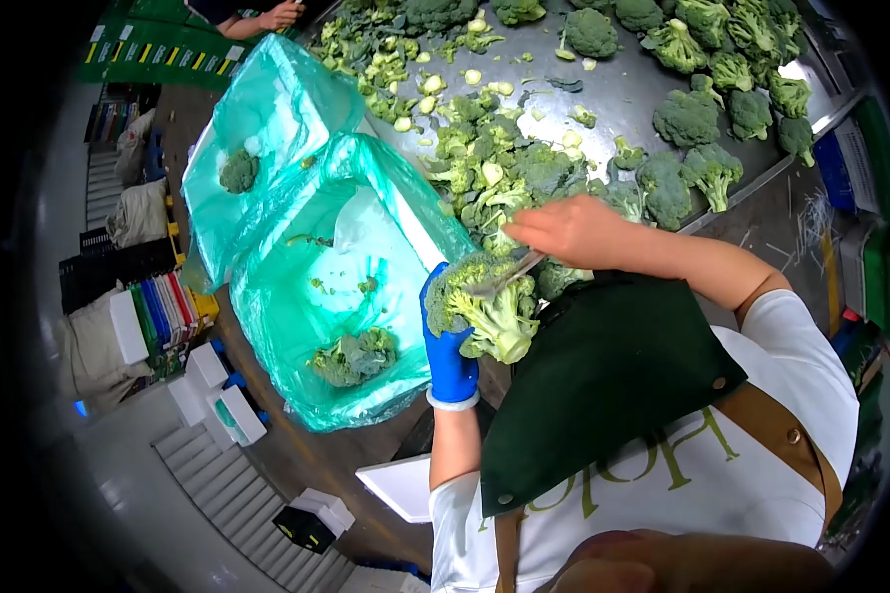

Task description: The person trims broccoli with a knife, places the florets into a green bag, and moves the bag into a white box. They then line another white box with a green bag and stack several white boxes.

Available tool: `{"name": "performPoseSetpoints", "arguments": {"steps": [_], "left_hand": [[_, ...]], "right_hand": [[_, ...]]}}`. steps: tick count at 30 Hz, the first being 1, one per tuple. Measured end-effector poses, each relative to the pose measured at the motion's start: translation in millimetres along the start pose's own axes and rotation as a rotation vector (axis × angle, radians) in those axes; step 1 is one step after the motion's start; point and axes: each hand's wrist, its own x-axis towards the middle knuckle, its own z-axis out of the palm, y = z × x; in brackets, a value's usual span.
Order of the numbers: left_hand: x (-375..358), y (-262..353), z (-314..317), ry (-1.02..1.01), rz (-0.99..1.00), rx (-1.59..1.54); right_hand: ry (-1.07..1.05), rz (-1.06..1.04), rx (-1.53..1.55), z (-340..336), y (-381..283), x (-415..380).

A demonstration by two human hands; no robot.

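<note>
My left hand (447, 341), in a blue glove, is closed around a broccoli head (504, 321) held in front of my dark green apron (603, 385). The cut stalks of this head face me. My bare right hand (569, 232) grips a knife (514, 276), its handle mostly hidden in the fingers. The metal blade lies against the broccoli, among its stems. Left of my gloved hand stands a box lined with a green plastic bag (267, 336), with a broccoli piece (356, 356) and small scraps inside.
A metal table (623, 94) carries broccoli trimmings (485, 168) and whole heads (687, 119). Beyond the near box, another bag-lined box (292, 89) holds a broccoli head (238, 172). A co-worker's hand (281, 15) shows at the top. Crates (163, 306) stand at left.
</note>
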Motion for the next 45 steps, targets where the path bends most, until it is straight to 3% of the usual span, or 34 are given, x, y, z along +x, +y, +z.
{"name": "performPoseSetpoints", "arguments": {"steps": [2,3,6,8,10,11,12,14,16,17,20,21,24,27,29,30,32,33,34,35,38,39,40,41,42,43,45], "left_hand": [[0,1,3,-0.002,0.009,0.112],[1,-13,-13,0.057,-0.049,0.009],[16,-20,-8,0.129,-0.123,-0.124],[30,-16,18,0.118,-0.048,-0.139],[41,-15,40,0.052,0.008,-0.063],[44,-15,50,-0.005,-0.001,-0.034],[48,-14,60,-0.028,-0.015,0.024],[55,-10,80,-0.126,0.039,0.099],[62,-12,83,-0.188,0.025,0.164],[64,-6,92,-0.224,0.021,0.201],[75,-6,95,-0.259,0.022,0.360],[77,-1,96,-0.220,-0.024,0.340],[78,4,90,-0.124,-0.045,0.310],[76,7,83,-0.038,-0.036,0.301],[79,3,76,0.007,-0.032,0.315],[77,3,71,0.043,-0.031,0.321],[76,8,73,0.082,-0.002,0.345],[75,9,70,0.069,-0.008,0.383],[72,12,68,0.081,-0.013,0.419],[70,15,64,0.067,-0.016,0.414],[63,18,31,0.067,0.040,0.406],[60,31,18,0.148,0.069,0.399],[58,45,3,0.207,0.092,0.396],[54,60,-19,0.320,0.176,0.399],[53,78,-46,0.409,0.261,0.403],[51,91,-84,0.476,0.310,0.425],[44,102,-183,0.563,0.355,0.579]], "right_hand": [[-0.147,0.205,0.036,2,-1,2],[-0.213,0.322,0.041,3,4,-1],[0.160,0.185,0.363,11,11,-10],[0.164,0.245,0.600,-3,0,-8],[0.013,0.447,0.597,-10,-3,-9],[-0.048,0.606,0.743,-19,3,-9],[0.033,0.636,0.707,-11,15,-17],[0.090,0.981,1.210,-16,43,-27],[0.270,1.102,1.640,-3,84,-59],[0.423,1.147,1.683,-15,95,-63],[0.745,1.331,1.318,-54,150,-87],[0.731,1.345,1.176,-69,179,-102],[1.027,1.276,0.745,-126,252,-123],[1.193,1.195,0.306,-188,315,-136],[1.143,1.214,-0.029,-215,349,-142],[1.055,1.119,-0.328,-208,398,-171],[0.703,1.254,-0.536,-203,453,-201],[0.600,1.145,-0.615,-196,476,-217],[0.380,1.315,-0.669,-198,491,-219],[0.427,1.193,-0.684,-199,491,-223],[0.360,1.274,-0.402,-211,523,-247],[0.422,1.062,-0.486,-207,606,-310],[0.288,1.185,-0.547,-214,607,-309],[0.258,1.126,-0.676,-217,612,-316],[0.232,1.308,-0.786,-215,610,-309],[0.256,1.241,-0.991,-217,619,-312],[0.327,1.087,-0.978,-221,600,-297]]}}
